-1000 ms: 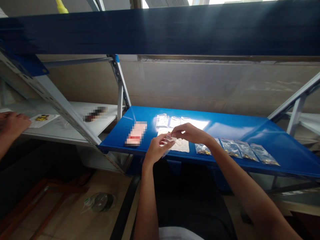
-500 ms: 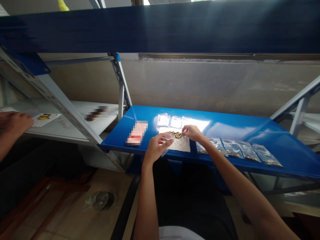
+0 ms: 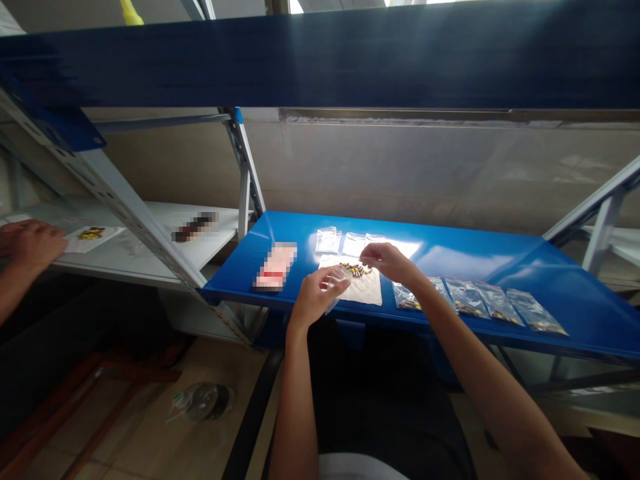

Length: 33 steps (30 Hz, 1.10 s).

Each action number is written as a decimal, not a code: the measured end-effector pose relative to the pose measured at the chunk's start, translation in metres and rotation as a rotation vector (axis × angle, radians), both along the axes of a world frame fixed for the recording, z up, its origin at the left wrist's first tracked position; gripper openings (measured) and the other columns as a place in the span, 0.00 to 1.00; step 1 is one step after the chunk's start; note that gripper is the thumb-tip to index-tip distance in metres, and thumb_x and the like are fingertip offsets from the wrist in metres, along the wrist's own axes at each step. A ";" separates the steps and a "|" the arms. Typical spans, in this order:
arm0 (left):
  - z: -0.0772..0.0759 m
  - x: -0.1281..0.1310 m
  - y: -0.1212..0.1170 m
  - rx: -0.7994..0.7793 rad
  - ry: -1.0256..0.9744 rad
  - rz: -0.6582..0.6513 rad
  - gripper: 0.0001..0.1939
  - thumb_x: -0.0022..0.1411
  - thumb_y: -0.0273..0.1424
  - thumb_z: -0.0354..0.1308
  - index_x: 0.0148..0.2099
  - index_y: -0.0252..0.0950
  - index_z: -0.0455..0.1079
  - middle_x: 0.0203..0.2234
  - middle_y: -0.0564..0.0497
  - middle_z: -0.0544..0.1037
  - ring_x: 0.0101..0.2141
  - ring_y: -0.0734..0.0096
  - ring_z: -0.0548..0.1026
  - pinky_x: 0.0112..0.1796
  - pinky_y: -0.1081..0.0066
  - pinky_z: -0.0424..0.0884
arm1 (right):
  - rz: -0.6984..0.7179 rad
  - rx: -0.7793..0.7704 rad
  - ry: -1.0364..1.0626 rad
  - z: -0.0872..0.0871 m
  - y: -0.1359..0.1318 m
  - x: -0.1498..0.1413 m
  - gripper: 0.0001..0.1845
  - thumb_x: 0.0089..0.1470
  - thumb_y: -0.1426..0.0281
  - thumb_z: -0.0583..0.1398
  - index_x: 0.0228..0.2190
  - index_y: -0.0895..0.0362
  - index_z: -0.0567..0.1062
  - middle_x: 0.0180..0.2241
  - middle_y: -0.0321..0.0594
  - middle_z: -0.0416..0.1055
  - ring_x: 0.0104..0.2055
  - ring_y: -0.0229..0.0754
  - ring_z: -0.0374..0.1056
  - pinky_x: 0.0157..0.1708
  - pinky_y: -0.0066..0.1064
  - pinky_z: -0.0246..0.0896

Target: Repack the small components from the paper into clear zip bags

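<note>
Blue shelf [image 3: 500, 288] holds small parts [image 3: 356, 270] just beside the right hand [image 3: 391, 262].

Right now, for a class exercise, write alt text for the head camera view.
A left hand holds a clear plastic bag over small yellow-and-dark pieces on a white sheet on a blue metal shelf; the right hand hovers beside them.

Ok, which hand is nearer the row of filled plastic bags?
Right hand is nearer: it sits just left of the filled plastic bags, above the white sheet. Left hand, holding a clear plastic bag, is farther left, at the sheet's near edge.
</note>
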<state>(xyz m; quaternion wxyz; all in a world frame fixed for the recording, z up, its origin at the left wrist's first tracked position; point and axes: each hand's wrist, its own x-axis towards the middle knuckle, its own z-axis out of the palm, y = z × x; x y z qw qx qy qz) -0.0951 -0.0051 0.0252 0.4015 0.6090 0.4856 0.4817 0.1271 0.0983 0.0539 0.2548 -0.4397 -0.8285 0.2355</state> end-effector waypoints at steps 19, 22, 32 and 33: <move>0.007 0.007 -0.004 0.042 -0.105 -0.098 0.23 0.62 0.44 0.67 0.55 0.37 0.78 0.47 0.44 0.83 0.47 0.58 0.80 0.50 0.64 0.74 | 0.224 -0.028 0.253 0.031 -0.042 -0.002 0.14 0.58 0.58 0.65 0.38 0.55 0.82 0.37 0.43 0.80 0.37 0.44 0.73 0.36 0.33 0.67; 0.006 0.005 -0.003 0.039 -0.130 -0.099 0.25 0.62 0.44 0.67 0.57 0.37 0.77 0.49 0.43 0.82 0.47 0.57 0.80 0.49 0.64 0.74 | 0.041 0.044 0.179 0.004 -0.024 0.016 0.11 0.60 0.62 0.62 0.38 0.56 0.81 0.37 0.44 0.79 0.37 0.45 0.73 0.38 0.35 0.66; 0.005 0.000 -0.002 0.039 -0.098 -0.073 0.27 0.62 0.44 0.67 0.59 0.36 0.76 0.47 0.43 0.83 0.46 0.57 0.80 0.48 0.64 0.74 | -0.211 0.137 -0.259 -0.056 -0.004 0.021 0.09 0.62 0.73 0.60 0.38 0.57 0.82 0.39 0.47 0.75 0.41 0.46 0.72 0.42 0.32 0.62; 0.005 0.000 -0.003 0.040 -0.091 -0.070 0.27 0.62 0.44 0.66 0.59 0.36 0.76 0.46 0.43 0.83 0.46 0.58 0.80 0.48 0.64 0.74 | -0.218 0.144 -0.286 -0.056 -0.004 0.020 0.09 0.63 0.73 0.60 0.37 0.58 0.82 0.39 0.48 0.75 0.41 0.46 0.72 0.41 0.32 0.62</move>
